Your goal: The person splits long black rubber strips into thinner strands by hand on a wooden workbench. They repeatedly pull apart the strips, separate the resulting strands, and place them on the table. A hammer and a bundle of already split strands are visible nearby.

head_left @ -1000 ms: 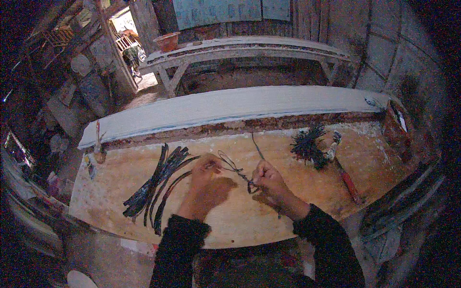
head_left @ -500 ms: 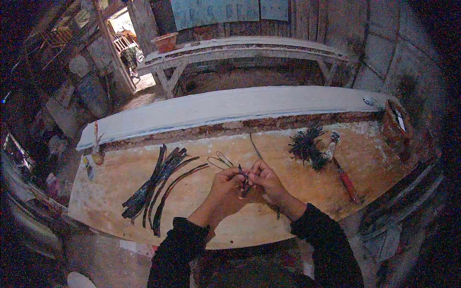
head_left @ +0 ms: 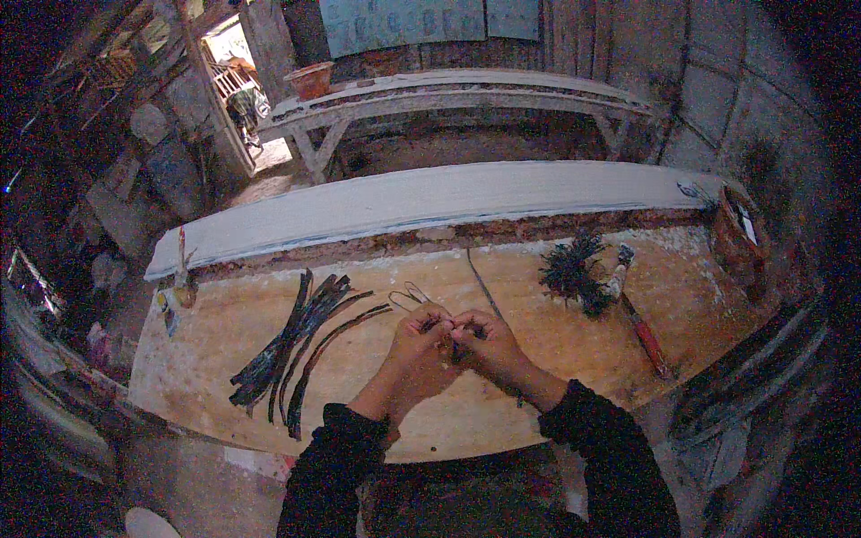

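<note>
My left hand [head_left: 421,345] and my right hand [head_left: 489,345] meet over the middle of the wooden board [head_left: 448,430], thumbs and fingertips pinched together. Between them they grip a short dark strip, now mostly hidden by the fingers. A thin wire loop [head_left: 413,294] shows just beyond my left hand. One long narrow dark strip [head_left: 484,287] runs on the board behind my right hand and comes out again near that wrist. To the left lies a bunch of flat black strips [head_left: 291,332], a few curving apart from the rest.
At right on the board are a bundle of dark knotted strips [head_left: 574,273] and a red-handled tool [head_left: 646,336]. A brown container [head_left: 740,238] stands at the right end. A long white slab [head_left: 430,202] borders the far side; a brush [head_left: 184,269] is at left.
Both hands have drawn closer together and rolled inward. The dark strip that stuck up between the fingers is now largely covered.
</note>
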A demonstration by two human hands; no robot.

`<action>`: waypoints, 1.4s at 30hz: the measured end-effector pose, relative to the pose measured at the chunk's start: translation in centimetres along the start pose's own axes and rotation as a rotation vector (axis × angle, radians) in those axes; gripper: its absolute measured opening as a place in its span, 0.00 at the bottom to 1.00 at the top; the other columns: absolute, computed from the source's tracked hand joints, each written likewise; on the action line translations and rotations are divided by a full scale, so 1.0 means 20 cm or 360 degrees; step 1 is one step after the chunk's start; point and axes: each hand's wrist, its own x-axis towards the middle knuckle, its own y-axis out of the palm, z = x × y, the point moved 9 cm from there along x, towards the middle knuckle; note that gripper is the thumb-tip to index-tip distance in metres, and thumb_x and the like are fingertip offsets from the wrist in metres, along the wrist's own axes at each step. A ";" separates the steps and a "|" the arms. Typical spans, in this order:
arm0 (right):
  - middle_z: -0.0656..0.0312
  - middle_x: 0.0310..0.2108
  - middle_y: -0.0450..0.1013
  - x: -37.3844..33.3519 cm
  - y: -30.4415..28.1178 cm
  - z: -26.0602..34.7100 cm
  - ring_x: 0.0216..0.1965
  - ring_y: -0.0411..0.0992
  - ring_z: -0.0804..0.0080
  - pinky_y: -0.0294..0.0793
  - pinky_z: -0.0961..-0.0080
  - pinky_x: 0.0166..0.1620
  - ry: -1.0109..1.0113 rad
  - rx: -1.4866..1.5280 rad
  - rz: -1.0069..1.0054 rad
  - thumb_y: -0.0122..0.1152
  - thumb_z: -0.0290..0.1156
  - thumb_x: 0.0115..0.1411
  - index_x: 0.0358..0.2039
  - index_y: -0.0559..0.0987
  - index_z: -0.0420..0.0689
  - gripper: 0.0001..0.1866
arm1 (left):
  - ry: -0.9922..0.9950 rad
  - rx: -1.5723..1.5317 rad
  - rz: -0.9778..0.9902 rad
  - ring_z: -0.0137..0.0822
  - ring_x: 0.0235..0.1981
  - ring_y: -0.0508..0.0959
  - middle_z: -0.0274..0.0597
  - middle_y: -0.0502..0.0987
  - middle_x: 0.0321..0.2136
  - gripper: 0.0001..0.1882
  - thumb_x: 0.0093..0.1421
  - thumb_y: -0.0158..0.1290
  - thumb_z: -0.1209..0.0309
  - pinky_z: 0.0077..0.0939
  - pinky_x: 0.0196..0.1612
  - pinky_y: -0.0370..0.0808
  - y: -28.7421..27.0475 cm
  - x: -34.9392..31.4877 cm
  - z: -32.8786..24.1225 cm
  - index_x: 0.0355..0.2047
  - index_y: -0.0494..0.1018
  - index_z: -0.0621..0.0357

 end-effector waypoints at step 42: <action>0.69 0.32 0.72 0.02 -0.21 -0.01 0.33 0.73 0.79 0.75 0.85 0.36 0.0087 0.0688 -0.0392 0.64 0.28 0.56 0.42 0.74 0.44 0.14 | -0.0300 0.0168 -0.0115 0.33 0.36 0.72 0.34 0.65 0.33 0.26 0.55 0.52 0.81 0.40 0.38 0.74 0.08 -0.06 0.02 0.53 0.61 0.50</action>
